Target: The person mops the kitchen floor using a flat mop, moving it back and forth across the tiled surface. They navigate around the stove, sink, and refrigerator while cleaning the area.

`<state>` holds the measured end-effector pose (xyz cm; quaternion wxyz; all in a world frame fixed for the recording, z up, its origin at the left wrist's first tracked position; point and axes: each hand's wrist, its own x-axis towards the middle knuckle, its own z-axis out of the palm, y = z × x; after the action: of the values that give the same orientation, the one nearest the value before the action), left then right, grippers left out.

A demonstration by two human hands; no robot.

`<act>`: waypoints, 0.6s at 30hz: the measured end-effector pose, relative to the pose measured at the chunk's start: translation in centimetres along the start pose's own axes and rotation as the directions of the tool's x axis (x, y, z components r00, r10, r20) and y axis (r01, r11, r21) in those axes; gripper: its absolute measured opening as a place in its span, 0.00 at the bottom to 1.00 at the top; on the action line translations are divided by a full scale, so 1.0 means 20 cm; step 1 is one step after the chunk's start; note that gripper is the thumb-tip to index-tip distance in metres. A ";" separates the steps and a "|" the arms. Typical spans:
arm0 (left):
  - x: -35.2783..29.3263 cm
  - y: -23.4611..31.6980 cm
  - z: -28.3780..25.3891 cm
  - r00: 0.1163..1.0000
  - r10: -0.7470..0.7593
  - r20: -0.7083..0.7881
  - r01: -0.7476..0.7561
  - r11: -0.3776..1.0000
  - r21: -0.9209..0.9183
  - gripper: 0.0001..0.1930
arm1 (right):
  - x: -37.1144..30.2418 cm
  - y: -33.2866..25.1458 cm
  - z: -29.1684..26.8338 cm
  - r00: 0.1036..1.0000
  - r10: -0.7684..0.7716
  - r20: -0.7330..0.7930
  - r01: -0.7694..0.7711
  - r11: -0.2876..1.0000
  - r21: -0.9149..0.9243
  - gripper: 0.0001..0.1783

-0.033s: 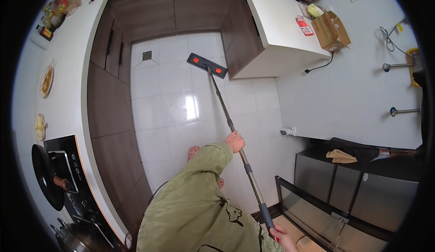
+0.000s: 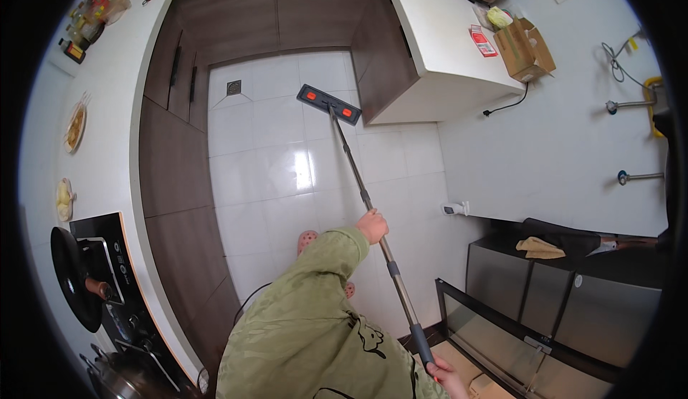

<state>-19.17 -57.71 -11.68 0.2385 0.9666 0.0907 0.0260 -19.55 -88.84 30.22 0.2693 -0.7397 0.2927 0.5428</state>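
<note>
A flat mop with a dark rectangular head [image 2: 328,105] and two orange patches on it rests on the white tiled floor, near the corner of the right-hand cabinet. Its long metal pole [image 2: 401,288] slants from the head down toward me. My left hand [image 2: 372,225], coming out of a green sleeve [image 2: 326,255], is closed around the middle of the pole. Lower down, my right hand [image 2: 448,377] grips the dark handle end [image 2: 423,349]. Part of that hand is cut off by the lower edge. A pink clog [image 2: 307,240] shows beside my left sleeve.
Brown cabinets [image 2: 175,162] under a white counter line the left and far sides. On the left counter are a black pan [image 2: 68,281] and a food plate [image 2: 74,128]. A floor drain [image 2: 233,88] lies far left. Rightward are a cardboard box [image 2: 519,51] and a dark-framed glass door [image 2: 502,334].
</note>
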 end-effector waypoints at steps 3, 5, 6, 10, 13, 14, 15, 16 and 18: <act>-0.15 0.26 0.03 0.996 0.036 0.080 -0.034 0.999 -0.029 0.04 | -0.10 0.06 -0.09 0.999 0.052 -0.005 -0.052 0.999 0.013 0.15; -0.28 0.52 0.05 0.981 0.085 0.176 -0.072 0.994 -0.077 0.04 | -0.21 0.12 -0.18 0.993 0.117 -0.020 -0.116 0.993 0.027 0.15; -0.30 0.60 0.06 0.964 0.127 0.235 -0.098 0.987 -0.130 0.04 | -0.27 0.14 -0.22 0.990 0.140 -0.027 -0.139 0.990 0.036 0.15; -0.23 0.62 0.05 0.977 0.154 0.146 -0.116 0.964 -0.241 0.04 | -0.32 0.16 -0.31 0.981 0.188 -0.040 -0.185 0.981 0.065 0.16; -0.05 0.38 0.00 0.990 -0.010 0.138 0.023 0.995 -0.095 0.06 | -0.13 0.08 -0.19 0.997 0.073 -0.038 -0.071 0.997 0.033 0.15; 0.00 0.28 -0.02 0.981 -0.074 0.181 0.087 0.994 -0.066 0.06 | -0.02 0.03 -0.12 0.999 -0.006 -0.048 0.006 1.000 -0.003 0.14; 0.04 0.17 -0.04 0.984 -0.069 0.166 0.075 0.997 -0.028 0.06 | 0.05 -0.01 -0.06 0.995 -0.085 -0.053 0.083 0.996 -0.040 0.13; 0.05 0.08 -0.06 0.983 -0.078 0.164 0.073 0.997 0.031 0.07 | 0.08 -0.05 -0.02 0.985 -0.163 -0.055 0.158 0.984 -0.079 0.11; 0.08 -0.01 -0.09 0.986 -0.096 0.139 0.099 0.995 -0.015 0.06 | 0.07 -0.12 0.01 0.991 -0.133 -0.028 0.131 0.990 -0.057 0.15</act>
<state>-17.84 -56.44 -10.12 0.2555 0.9579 0.1207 -0.0514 -17.69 -87.30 28.97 0.2795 -0.7732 0.2323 0.5196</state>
